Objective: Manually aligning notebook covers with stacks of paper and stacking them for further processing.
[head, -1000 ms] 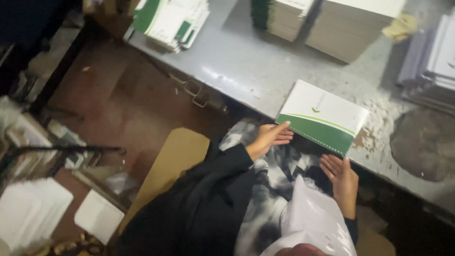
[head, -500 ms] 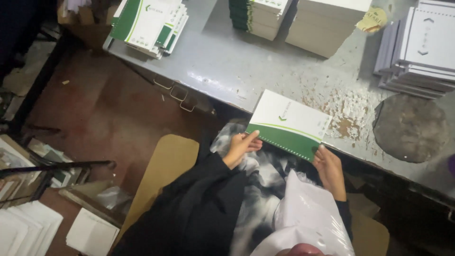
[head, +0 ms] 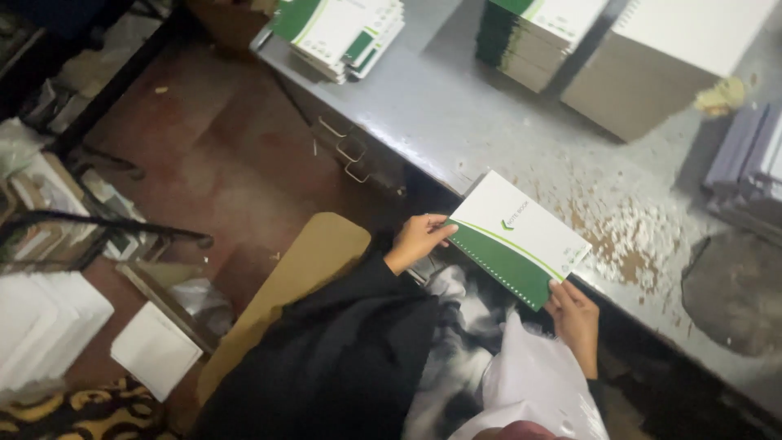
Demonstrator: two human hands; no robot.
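I hold a white and green spiral-bound notebook [head: 516,238] at the front edge of the grey metal table [head: 456,122]. My left hand [head: 417,239] grips its left corner, thumb on the cover. My right hand [head: 573,316] grips its lower right corner by the spiral binding. The notebook hangs partly over my lap, tilted, with its far end above the table edge. Black sleeves cover both my arms.
A stack of the same notebooks [head: 342,31] lies at the table's far left, two taller stacks [head: 538,37] and a thick white block [head: 660,65] behind. Paper crumbs [head: 635,236] litter the table. A tan chair seat [head: 301,277] is left of me; paper piles [head: 41,326] lie on the floor.
The notebook has slid off the table toward my lap, and both hands have shifted to its corners. The camera has tilted, so the stacks sit lower in view.
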